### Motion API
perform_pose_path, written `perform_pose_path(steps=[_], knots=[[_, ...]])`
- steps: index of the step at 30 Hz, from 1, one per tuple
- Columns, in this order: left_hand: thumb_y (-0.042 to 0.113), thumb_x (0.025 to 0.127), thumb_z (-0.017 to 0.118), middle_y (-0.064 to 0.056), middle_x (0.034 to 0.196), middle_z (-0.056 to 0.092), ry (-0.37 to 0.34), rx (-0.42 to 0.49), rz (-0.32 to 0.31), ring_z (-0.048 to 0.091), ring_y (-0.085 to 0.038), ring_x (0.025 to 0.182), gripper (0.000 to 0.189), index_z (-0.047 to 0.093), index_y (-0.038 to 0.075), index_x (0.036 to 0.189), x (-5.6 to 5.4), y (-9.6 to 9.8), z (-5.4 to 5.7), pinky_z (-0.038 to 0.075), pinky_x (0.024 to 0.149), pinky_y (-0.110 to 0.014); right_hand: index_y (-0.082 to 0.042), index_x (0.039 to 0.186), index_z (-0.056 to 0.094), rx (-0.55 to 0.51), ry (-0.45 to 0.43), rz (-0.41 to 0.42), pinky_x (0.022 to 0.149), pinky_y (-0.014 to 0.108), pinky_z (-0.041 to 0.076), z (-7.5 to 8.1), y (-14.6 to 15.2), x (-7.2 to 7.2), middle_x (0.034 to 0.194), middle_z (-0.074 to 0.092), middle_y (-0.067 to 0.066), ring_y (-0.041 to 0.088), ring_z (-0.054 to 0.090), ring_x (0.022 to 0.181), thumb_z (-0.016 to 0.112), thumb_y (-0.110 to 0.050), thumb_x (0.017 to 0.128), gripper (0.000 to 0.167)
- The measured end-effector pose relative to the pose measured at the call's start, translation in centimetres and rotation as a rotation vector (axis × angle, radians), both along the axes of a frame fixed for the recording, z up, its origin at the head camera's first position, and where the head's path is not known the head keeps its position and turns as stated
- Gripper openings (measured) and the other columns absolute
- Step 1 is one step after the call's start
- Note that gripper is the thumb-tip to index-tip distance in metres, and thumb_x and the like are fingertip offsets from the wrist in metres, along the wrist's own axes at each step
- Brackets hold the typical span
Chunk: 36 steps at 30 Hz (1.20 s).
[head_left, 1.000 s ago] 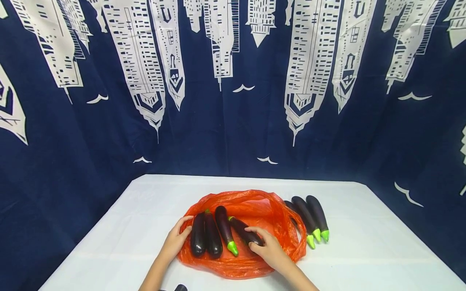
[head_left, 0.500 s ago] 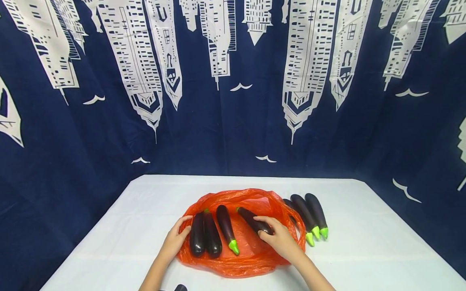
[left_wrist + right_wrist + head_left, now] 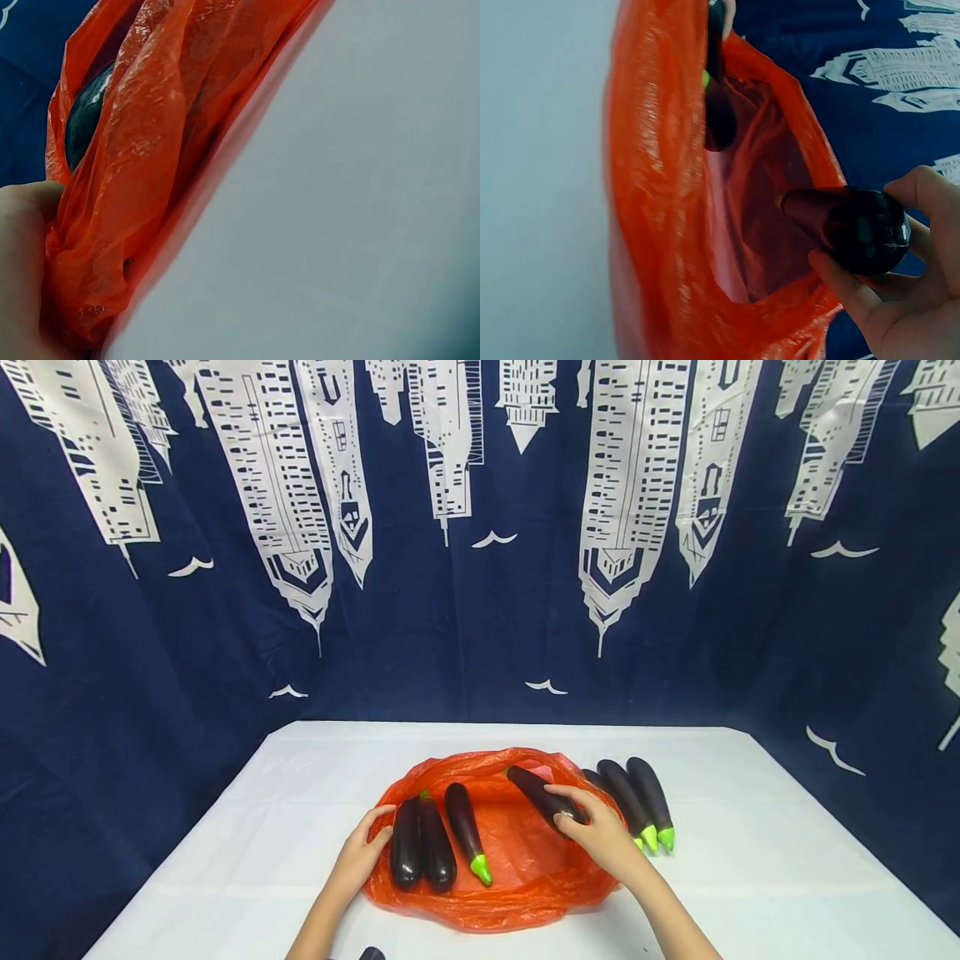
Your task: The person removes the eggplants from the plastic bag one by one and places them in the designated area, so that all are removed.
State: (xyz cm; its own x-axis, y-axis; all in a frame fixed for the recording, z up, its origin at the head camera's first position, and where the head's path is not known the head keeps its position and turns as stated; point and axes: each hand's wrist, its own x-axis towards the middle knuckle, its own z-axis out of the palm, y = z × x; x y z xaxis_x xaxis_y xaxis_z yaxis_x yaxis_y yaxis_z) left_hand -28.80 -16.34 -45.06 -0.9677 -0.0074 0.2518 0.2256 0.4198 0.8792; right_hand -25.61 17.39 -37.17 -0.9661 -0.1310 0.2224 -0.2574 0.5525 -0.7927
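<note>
A crinkled orange-red plastic bag (image 3: pixel 517 902) lies spread with its mouth wide. My left hand (image 3: pixel 358 852) grips its left rim, thumb over the bunched plastic in the left wrist view. Inside on the left lie two dark eggplants (image 3: pixel 407 847) side by side, and a third eggplant (image 3: pixel 463 822) with a bright green cap beside them. My right hand (image 3: pixel 603 839) holds another eggplant (image 3: pixel 531 785) by its fat end, thumb and fingers around it. In the right wrist view that eggplant (image 3: pixel 855 225) overlaps the bag's rim, its narrow end pointing into the mouth.
Right of the bag, several eggplants (image 3: pixel 651 802) lie on the white table (image 3: pixel 750 860), green caps toward me, one partly hidden. A dark rounded object (image 3: pixel 372 953) shows at the bottom edge. Navy cloth with white buildings (image 3: pixel 525 635) hangs behind.
My right hand has carried its eggplant right and slightly away from me, from beside the third eggplant to the bag's right rim. The left hand has stayed at the left rim.
</note>
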Motion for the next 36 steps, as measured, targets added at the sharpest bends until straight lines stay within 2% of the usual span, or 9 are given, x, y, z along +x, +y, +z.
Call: perform_pose_path(steps=[6, 13, 20, 23, 27, 29, 33, 35, 36], knots=[[0.018, 0.091, 0.052, -0.018, 0.132, 0.048, -0.003, 0.009, -0.001, 0.04, -0.037, 0.125, 0.034, 0.051, 0.011, 0.125, -0.1, -0.1, -0.1, 0.028, 0.103, -0.058, -0.025, 0.123, 0.055, 0.011, 0.031, -0.002, 0.093, 0.052, 0.044, 0.9, 0.9, 0.1, 0.134, 0.048, 0.011, 0.031, 0.046, 0.12, 0.058, -0.019, 0.086, 0.037], [0.019, 0.091, 0.052, -0.018, 0.132, 0.048, 0.004, 0.009, -0.007, 0.04, -0.037, 0.125, 0.034, 0.051, 0.011, 0.124, -0.1, -0.1, -0.1, 0.029, 0.102, -0.058, -0.021, 0.124, 0.054, -0.019, 0.015, 0.025, 0.082, 0.038, 0.052, 2.2, 2.1, 0.6, 0.13, 0.049, 0.015, 0.029, 0.052, 0.106, 0.057, -0.018, 0.087, 0.037], [0.02, 0.091, 0.052, -0.018, 0.132, 0.048, 0.003, 0.001, -0.004, 0.04, -0.037, 0.125, 0.035, 0.051, 0.011, 0.124, 0.0, -0.1, 0.0, 0.029, 0.103, -0.058, -0.015, 0.126, 0.052, -0.035, 0.003, 0.108, 0.079, 0.03, 0.054, 3.7, 3.7, 1.3, 0.126, 0.051, 0.019, 0.026, 0.057, 0.103, 0.054, -0.02, 0.089, 0.037], [0.02, 0.091, 0.052, -0.018, 0.132, 0.048, 0.001, 0.004, -0.005, 0.04, -0.037, 0.126, 0.035, 0.051, 0.011, 0.125, 0.0, -0.1, -0.1, 0.028, 0.103, -0.059, -0.013, 0.128, 0.049, -0.074, -0.024, 0.139, 0.072, 0.03, 0.055, 4.1, 4.5, 1.5, 0.126, 0.048, 0.022, 0.025, 0.059, 0.096, 0.054, -0.022, 0.09, 0.04], [0.02, 0.091, 0.052, -0.019, 0.132, 0.048, 0.0, 0.004, -0.004, 0.04, -0.038, 0.125, 0.035, 0.051, 0.011, 0.125, -0.1, -0.1, -0.2, 0.028, 0.102, -0.059, -0.012, 0.131, 0.045, -0.108, -0.027, 0.132, 0.06, 0.031, 0.054, 4.6, 5.5, 1.7, 0.126, 0.047, 0.023, 0.023, 0.06, 0.086, 0.054, -0.025, 0.09, 0.043], [0.02, 0.091, 0.052, -0.019, 0.132, 0.048, 0.0, 0.003, -0.003, 0.04, -0.038, 0.125, 0.035, 0.051, 0.011, 0.125, -0.1, -0.1, -0.2, 0.028, 0.102, -0.059, -0.011, 0.131, 0.044, -0.118, -0.008, 0.125, 0.061, 0.028, 0.053, 4.8, 6.0, 1.9, 0.127, 0.047, 0.023, 0.02, 0.061, 0.085, 0.053, -0.026, 0.091, 0.044], [0.02, 0.091, 0.052, -0.019, 0.132, 0.048, -0.006, 0.004, -0.002, 0.04, -0.037, 0.125, 0.035, 0.05, 0.011, 0.125, -0.1, -0.1, -0.2, 0.028, 0.103, -0.059, -0.01, 0.132, 0.042, -0.127, 0.032, 0.101, 0.068, 0.03, 0.055, 5.3, 7.1, 2.2, 0.13, 0.044, 0.024, 0.021, 0.062, 0.095, 0.05, -0.025, 0.093, 0.043], [0.02, 0.091, 0.052, -0.019, 0.133, 0.047, -0.008, 0.003, -0.002, 0.04, -0.037, 0.125, 0.035, 0.05, 0.011, 0.125, -0.1, -0.1, -0.2, 0.029, 0.102, -0.059, -0.01, 0.133, 0.041, -0.108, 0.067, 0.073, 0.076, 0.039, 0.054, 5.5, 7.7, 2.3, 0.132, 0.042, 0.023, 0.025, 0.061, 0.1, 0.048, -0.025, 0.094, 0.043], [0.02, 0.092, 0.052, -0.019, 0.133, 0.047, -0.008, 0.003, -0.002, 0.04, -0.037, 0.125, 0.035, 0.05, 0.011, 0.125, -0.1, -0.1, -0.2, 0.029, 0.102, -0.059, -0.01, 0.134, 0.041, -0.094, 0.085, 0.052, 0.079, 0.042, 0.052, 5.6, 8.1, 2.2, 0.133, 0.041, 0.022, 0.022, 0.061, 0.101, 0.047, -0.025, 0.094, 0.043]])
